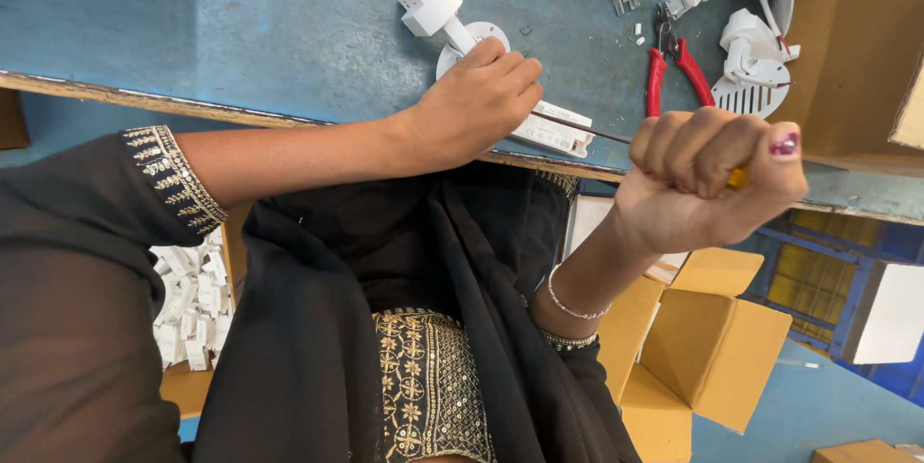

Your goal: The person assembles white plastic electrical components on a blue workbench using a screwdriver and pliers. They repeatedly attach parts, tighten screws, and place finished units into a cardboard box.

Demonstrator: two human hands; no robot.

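My left hand (472, 102) presses down on a white plastic fitting (433, 9) with a round base and a square block, at the front edge of the blue table (241, 20). A flat white rectangular part (556, 132) sticks out from under that hand. My right hand (707, 174) is a closed fist around the yellow handle of a screwdriver (737, 177). The thin dark shaft (582, 127) runs left from the fist to the part under my left hand. The tip is hidden by my fingers.
Red-handled pliers (674, 68) lie on the table beside several white plastic housings (756, 68). A cardboard box (857, 39) stands at the far right. Below the table are more cardboard boxes (712, 347) and a box of small white parts (192, 299).
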